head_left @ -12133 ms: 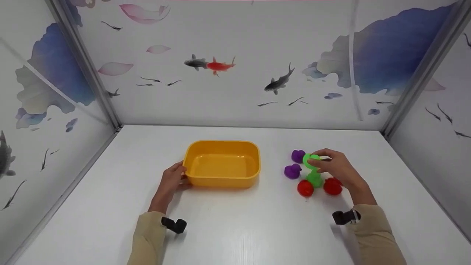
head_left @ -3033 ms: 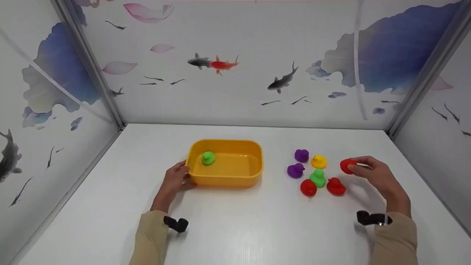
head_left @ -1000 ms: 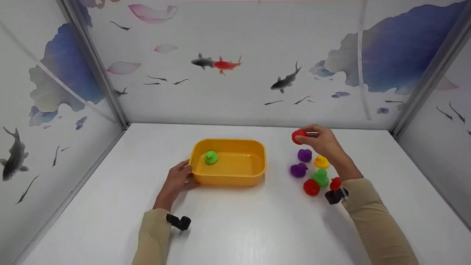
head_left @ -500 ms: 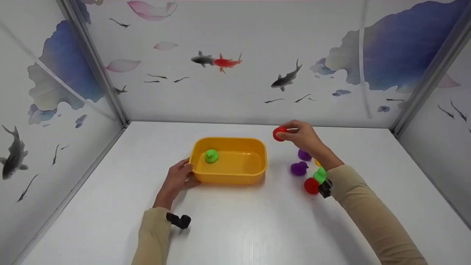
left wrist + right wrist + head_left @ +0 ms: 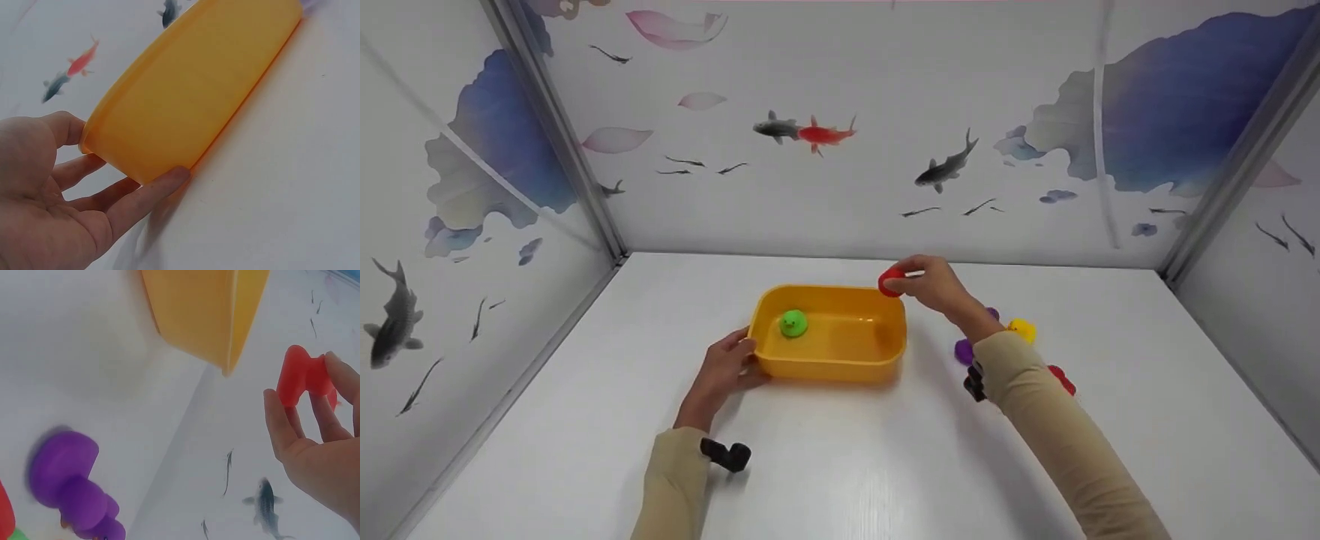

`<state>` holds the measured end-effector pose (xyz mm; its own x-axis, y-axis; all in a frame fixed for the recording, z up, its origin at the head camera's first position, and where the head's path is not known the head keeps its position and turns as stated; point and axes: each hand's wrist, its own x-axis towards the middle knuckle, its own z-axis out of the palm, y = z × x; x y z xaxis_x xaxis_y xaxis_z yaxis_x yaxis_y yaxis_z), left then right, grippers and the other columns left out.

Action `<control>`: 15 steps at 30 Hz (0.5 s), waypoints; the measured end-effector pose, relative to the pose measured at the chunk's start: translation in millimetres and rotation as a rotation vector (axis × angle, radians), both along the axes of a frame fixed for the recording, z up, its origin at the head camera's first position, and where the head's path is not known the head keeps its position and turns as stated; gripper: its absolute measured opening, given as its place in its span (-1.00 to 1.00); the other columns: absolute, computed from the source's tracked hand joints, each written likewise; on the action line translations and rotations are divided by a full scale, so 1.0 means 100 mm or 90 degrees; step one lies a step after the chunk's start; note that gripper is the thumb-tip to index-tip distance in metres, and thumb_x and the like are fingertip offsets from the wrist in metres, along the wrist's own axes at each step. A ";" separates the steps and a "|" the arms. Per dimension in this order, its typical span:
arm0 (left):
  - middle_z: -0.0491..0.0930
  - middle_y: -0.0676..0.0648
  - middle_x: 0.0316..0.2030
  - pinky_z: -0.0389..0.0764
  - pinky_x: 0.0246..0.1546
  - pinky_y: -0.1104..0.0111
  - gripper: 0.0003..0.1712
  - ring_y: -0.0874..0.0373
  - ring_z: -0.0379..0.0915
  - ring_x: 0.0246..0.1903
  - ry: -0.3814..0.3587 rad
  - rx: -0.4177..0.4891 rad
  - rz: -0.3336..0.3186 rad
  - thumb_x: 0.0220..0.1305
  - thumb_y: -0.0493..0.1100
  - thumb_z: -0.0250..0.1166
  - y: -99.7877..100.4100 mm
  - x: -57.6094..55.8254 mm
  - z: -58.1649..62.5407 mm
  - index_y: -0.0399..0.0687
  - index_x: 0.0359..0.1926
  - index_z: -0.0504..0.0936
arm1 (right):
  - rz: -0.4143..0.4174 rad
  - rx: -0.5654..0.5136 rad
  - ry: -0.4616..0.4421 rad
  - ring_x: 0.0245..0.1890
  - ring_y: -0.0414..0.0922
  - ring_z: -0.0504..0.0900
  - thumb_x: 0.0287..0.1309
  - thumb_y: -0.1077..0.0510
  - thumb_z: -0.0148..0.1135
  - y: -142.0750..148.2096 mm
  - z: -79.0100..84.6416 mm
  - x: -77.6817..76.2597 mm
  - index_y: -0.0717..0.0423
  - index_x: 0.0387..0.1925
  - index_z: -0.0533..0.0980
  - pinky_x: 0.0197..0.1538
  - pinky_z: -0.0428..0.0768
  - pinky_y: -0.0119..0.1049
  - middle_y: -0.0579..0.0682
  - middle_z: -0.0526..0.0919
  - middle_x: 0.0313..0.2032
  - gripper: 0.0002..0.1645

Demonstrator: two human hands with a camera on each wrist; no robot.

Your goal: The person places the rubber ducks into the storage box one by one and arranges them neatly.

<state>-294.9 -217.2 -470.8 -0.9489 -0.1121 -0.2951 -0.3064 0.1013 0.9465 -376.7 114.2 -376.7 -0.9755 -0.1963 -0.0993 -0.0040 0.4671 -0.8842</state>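
Note:
A yellow plastic tub [image 5: 829, 370] stands on the table with a green rubber duck [image 5: 793, 323] inside, towards its left end. My left hand [image 5: 721, 375] holds the tub's left end; in the left wrist view its fingers [image 5: 152, 197] touch the rim and lower wall. A red rubber duck [image 5: 891, 283] is pinched between the thumb and fingers of my right hand [image 5: 937, 289], raised at the tub's back right corner. Seen from the right wrist, the red duck [image 5: 301, 377] is tilted, apart from the tub wall [image 5: 194, 312].
Right of the tub, partly hidden under my right forearm, lie purple ducks [image 5: 964, 352], a yellow duck [image 5: 1022, 330] and another red duck [image 5: 1059, 379]. A green edge [image 5: 18, 534] shows in the right wrist view. Printed wall panels [image 5: 840, 202] enclose the table's back and sides.
My right hand has carried the red duck leftwards from beyond the duck group to the tub's back right corner. Earlier, the green duck came into the tub. My left hand stays at the tub.

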 end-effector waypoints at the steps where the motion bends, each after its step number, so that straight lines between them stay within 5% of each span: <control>1: 0.51 -0.14 0.29 0.71 0.07 0.24 -0.43 0.02 0.56 0.06 0.003 0.000 0.000 0.52 -0.01 0.03 0.00 0.00 0.00 0.09 0.49 0.29 | -0.003 -0.009 0.002 0.13 -0.03 0.62 0.23 0.00 0.37 -0.05 -0.01 0.00 -0.02 0.13 0.53 0.36 0.54 -0.13 0.01 0.61 0.12 -0.54; 15: 0.47 -0.18 0.33 0.69 0.11 0.20 -0.43 -0.03 0.52 0.16 0.021 0.024 -0.006 0.50 -0.07 0.03 0.02 0.01 0.00 0.05 0.48 0.31 | -0.014 -0.070 -0.040 0.08 0.03 0.62 0.21 0.05 0.39 -0.69 -0.28 -0.04 0.05 0.08 0.56 0.35 0.56 -0.16 0.05 0.64 0.07 -0.57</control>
<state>-293.9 -215.5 -470.9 -0.9591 -0.0928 -0.2674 -0.2740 0.0676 0.9594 -380.6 45.2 -404.2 -0.9722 -0.1875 -0.1399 0.0629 0.3664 -0.9283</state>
